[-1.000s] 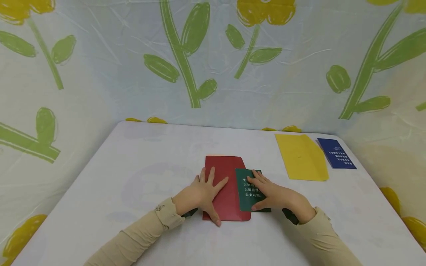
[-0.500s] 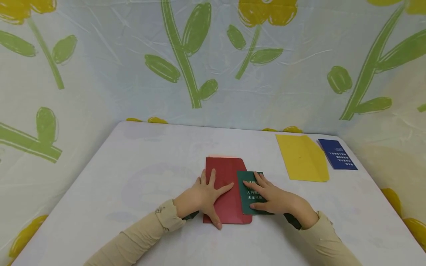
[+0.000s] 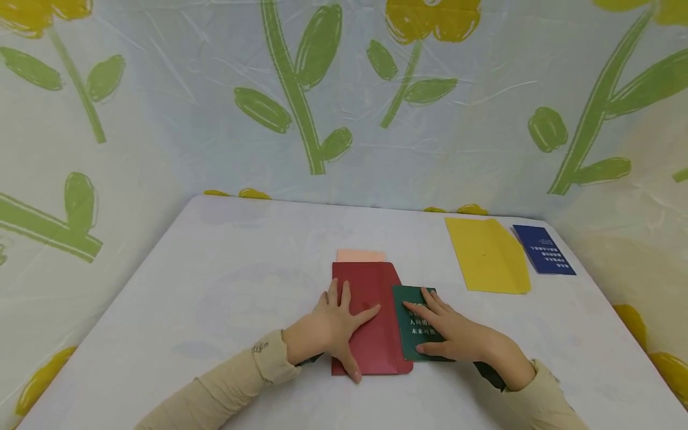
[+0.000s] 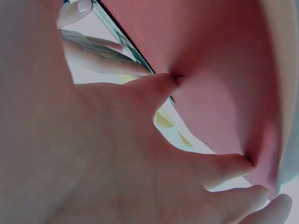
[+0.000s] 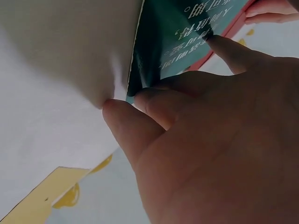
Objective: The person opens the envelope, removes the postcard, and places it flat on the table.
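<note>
A red envelope (image 3: pixel 376 346) lies flat on the white table, its flap side to the right. My left hand (image 3: pixel 334 327) rests on it with fingers spread; in the left wrist view, fingertips touch the red surface (image 4: pixel 210 102). A dark green card (image 3: pixel 407 340) with white printed characters overlaps the envelope's right edge, on top of it. My right hand (image 3: pixel 459 335) lies on that card with fingers extended. In the right wrist view, one fingertip touches the green card (image 5: pixel 187 51), and another reaches past its edge onto the white surface. Part of the card is hidden under this hand.
A pale pink piece of paper (image 3: pixel 360 255) shows beyond the envelope's far edge. At the back right lie a yellow envelope (image 3: pixel 484 257) and a blue card (image 3: pixel 544 251) with white print, side by side. A flower-patterned cloth (image 3: pixel 193 143) hangs behind the table (image 3: pixel 215 269).
The red envelope and green card have slid toward me with both hands on them. The card has also moved slightly right, and more pink paper shows behind the envelope.
</note>
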